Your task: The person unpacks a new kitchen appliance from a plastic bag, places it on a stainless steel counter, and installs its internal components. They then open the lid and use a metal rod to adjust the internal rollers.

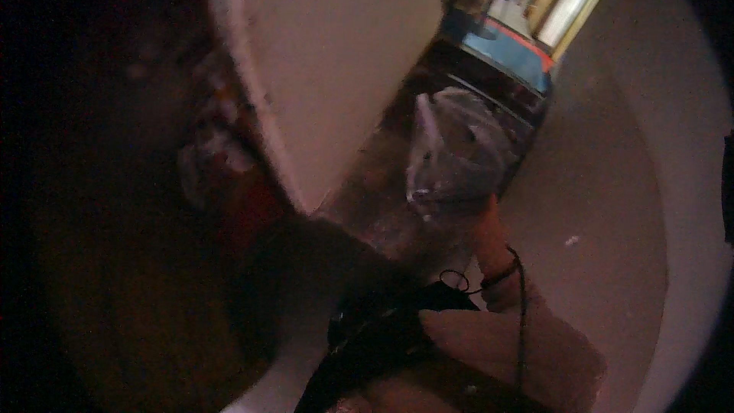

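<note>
A person's right hand [489, 233], rising from the 5 o'clock side of the head view, grips a crumpled clear plastic bag [451, 153] by its lower edge and holds it raised just right of centre. The fingers appear curled tight on the gathered plastic, though blur and dim light hide exactly how they close. The bag hangs in the air rather than resting on anything, which suggests it is being carried or held out, clear of the body.

The bag is see-through and heavily creased, with pale glints along its folds; whether it holds anything cannot be told. A thin black cord [520, 313] loops about the wrist and runs down the light-coloured sleeve [527, 352].

The left hand is not in view. At 12 o'clock stands a broad off-white wall panel [336, 53]; toward 1 o'clock lies a blue-topped surface with a red edge [512, 50] and a bright doorway beyond. Smooth grey-brown floor [604, 183] fills the 3 o'clock side. The left half is dark and unreadable.
</note>
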Motion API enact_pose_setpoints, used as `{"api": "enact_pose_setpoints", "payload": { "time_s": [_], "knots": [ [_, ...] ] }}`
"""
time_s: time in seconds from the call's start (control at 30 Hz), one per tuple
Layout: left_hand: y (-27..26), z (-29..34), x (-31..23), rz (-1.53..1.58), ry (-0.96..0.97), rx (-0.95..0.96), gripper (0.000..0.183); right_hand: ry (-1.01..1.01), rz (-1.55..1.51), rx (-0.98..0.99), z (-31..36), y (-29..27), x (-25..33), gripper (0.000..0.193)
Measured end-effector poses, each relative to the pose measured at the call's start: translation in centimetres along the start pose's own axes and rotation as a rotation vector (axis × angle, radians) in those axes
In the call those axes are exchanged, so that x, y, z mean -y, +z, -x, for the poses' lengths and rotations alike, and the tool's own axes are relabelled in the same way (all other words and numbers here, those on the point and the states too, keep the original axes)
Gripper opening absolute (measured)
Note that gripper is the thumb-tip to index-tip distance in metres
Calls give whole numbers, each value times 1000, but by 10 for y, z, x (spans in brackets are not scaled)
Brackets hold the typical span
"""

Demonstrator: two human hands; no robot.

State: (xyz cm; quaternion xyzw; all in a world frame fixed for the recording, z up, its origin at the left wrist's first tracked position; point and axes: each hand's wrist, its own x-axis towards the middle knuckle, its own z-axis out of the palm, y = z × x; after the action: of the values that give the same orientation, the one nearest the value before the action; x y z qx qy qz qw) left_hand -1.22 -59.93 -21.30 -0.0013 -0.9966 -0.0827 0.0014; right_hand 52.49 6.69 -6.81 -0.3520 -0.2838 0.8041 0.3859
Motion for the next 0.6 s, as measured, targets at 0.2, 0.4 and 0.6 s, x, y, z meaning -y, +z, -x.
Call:
{"api": "enact_pose_setpoints", "payload": {
  "time_s": [0.2,0.4,0.6],
  "knots": [
    [3,-42,-300,105,502,87,43,25,-72,51,-33,6,15,54],
    [-2,-28,-485,103,693,98,43,67,-93,67,-67,-7,44,54],
    [17,19,-545,-32,662,108,43,117,-62,66,-104,-33,110,55]
  ]
}}
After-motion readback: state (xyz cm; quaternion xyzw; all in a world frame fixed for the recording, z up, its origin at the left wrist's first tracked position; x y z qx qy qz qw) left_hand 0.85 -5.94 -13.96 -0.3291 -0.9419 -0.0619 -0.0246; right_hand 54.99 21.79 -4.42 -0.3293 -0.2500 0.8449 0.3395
